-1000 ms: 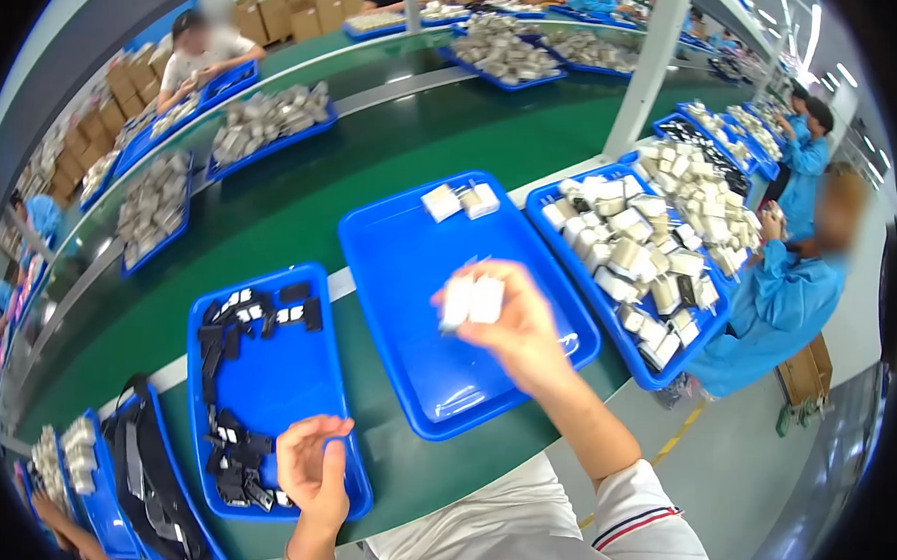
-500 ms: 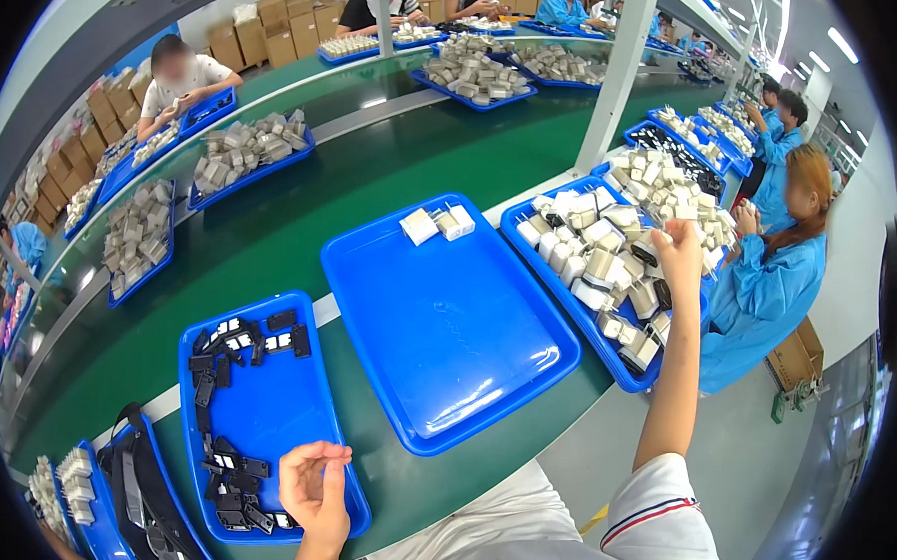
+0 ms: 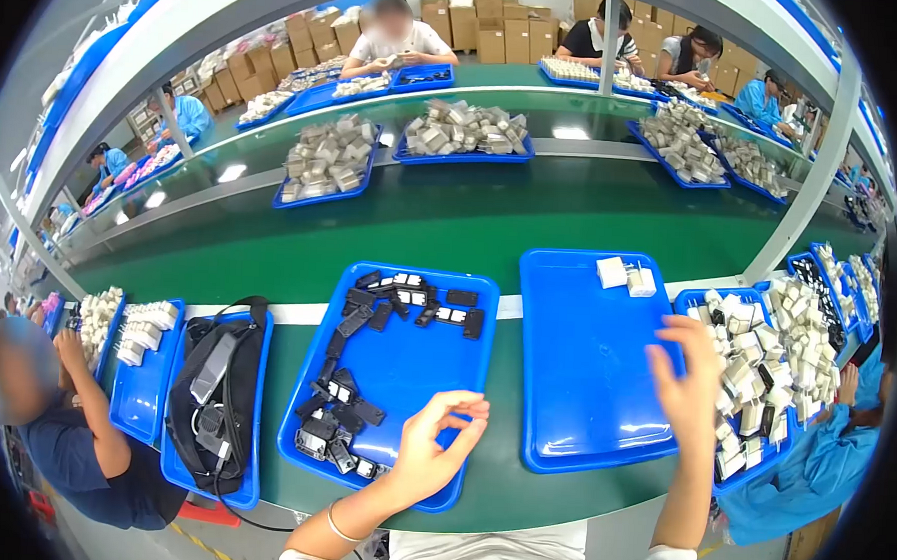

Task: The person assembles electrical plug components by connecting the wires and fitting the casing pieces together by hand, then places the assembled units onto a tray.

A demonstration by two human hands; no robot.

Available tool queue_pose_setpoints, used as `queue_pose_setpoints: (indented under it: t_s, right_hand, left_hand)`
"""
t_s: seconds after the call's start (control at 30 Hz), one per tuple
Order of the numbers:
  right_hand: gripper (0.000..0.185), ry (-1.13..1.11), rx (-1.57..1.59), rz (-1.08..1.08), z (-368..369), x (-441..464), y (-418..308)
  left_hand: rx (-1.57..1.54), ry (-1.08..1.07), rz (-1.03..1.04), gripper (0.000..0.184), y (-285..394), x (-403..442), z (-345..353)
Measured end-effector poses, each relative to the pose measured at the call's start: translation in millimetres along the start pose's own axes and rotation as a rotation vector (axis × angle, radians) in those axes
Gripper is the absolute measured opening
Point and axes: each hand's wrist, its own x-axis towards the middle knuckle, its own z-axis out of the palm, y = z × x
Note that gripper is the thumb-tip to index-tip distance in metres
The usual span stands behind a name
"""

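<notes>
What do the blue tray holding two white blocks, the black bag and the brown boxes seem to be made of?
Blue tray: probably moulded plastic, glossy, with bright reflections. Black bag: likely fabric, dull, with soft folds; weave unclear. Brown boxes: apparently cardboard, matt, with straight edges.

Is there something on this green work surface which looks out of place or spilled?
The black bag in a blue tray at left looks out of place: the neighbouring trays hold white blocks and black plastic pieces. No spill is visible.
</notes>
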Motion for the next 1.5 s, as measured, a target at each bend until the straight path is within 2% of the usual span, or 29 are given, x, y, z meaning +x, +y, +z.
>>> queue_pose_setpoints:
  t_s: [0.07, 0.13, 0.2, 0.3, 0.4, 0.47, 0.53, 0.6, 0.67, 0.73, 0.77, 0.8, 0.87, 0.9, 1.03, 1.13, 1.27, 1.37, 1.5]
  right_hand:
    - [0.030, -0.225, -0.021, 0.005, 36.3, 16.4, 1.9]
    - [0.044, -0.407, -0.137, 0.184, 71.7, 43.3, 21.9]
    - [0.056, -0.270, -0.368, 0.166, 108.1, 60.2, 53.8]
    - [0.060, -0.277, -0.510, 0.125, 140.3, 63.0, 100.5]
    - [0.060, -0.512, -0.352, 0.197, 125.4, 69.3, 89.1]
    - [0.059, -0.593, -0.258, 0.067, 111.4, 63.6, 64.2]
    - [0.059, -0.519, -0.212, -0.066, 102.6, 53.2, 33.8]
    - [0.058, -0.343, -0.126, -0.171, 89.4, 42.0, -7.4]
    - [0.057, -0.308, 0.302, -0.073, 83.0, 27.5, -35.9]
    - [0.056, -0.410, 0.698, 0.020, 85.7, 6.6, -50.6]
    - [0.056, -0.449, 0.802, 0.027, 88.8, -4.6, -55.0]
    - [0.057, -0.485, 0.909, 0.050, 90.4, -13.2, -62.1]
    - [0.061, -0.521, 0.923, 0.021, 92.9, -26.8, -70.1]
    - [0.063, -0.560, 0.957, 0.045, 94.4, -31.4, -71.1]
    - [0.061, -0.567, 1.234, 0.138, 100.1, -32.3, -66.7]
    - [0.060, -0.497, 1.129, 0.097, 102.6, -32.9, -61.5]
    - [0.059, -0.518, 1.137, 0.114, 102.9, -33.8, -60.6]
    - [0.058, -0.577, 1.253, 0.160, 103.8, -32.2, -55.9]
    - [0.057, -0.551, 1.221, 0.166, 103.2, -32.3, -55.1]
  left_hand:
    - [0.112, -0.068, -0.041, 0.029, 10.9, 9.7, -3.1]
    - [0.167, -0.116, -0.030, 0.027, 12.3, 19.4, -5.4]
    - [0.203, -0.132, -0.001, 0.026, 6.6, 29.4, -7.1]
    - [0.159, -0.099, -0.036, 0.025, 1.0, 31.5, -11.2]
    - [0.150, -0.046, -0.039, 0.026, -3.1, 28.3, -20.2]
    - [0.154, -0.023, -0.030, 0.026, -9.8, 25.0, -25.1]
    - [0.151, -0.028, -0.051, 0.026, -13.4, 23.1, -23.8]
    - [0.137, -0.036, -0.070, 0.025, -8.4, 21.1, -21.3]
    - [0.104, -0.040, -0.039, 0.034, -5.9, 19.7, -20.0]
    - [0.021, 0.020, -0.002, 0.038, -1.3, 19.4, -15.0]
    - [-0.059, 0.008, 0.026, 0.046, -0.3, 18.7, -15.1]
    - [-0.082, -0.021, 0.032, 0.045, -0.4, 18.3, -15.0]
    - [-0.123, -0.079, 0.045, 0.044, -1.7, 16.8, -17.1]
    - [0.003, -0.158, 0.085, 0.039, -6.4, 16.7, -21.8]
    - [-0.222, -0.048, -0.005, 0.037, -10.2, 14.6, -20.6]
    - [-0.196, -0.043, 0.027, 0.037, -5.3, 16.7, -21.9]
    - [0.005, -0.091, 0.082, 0.025, -12.2, 15.7, -27.4]
    - [0.019, -0.037, 0.062, 0.017, -8.4, 16.9, -24.9]
    - [0.264, 0.032, 0.165, 0.012, -1.6, 16.3, -23.3]
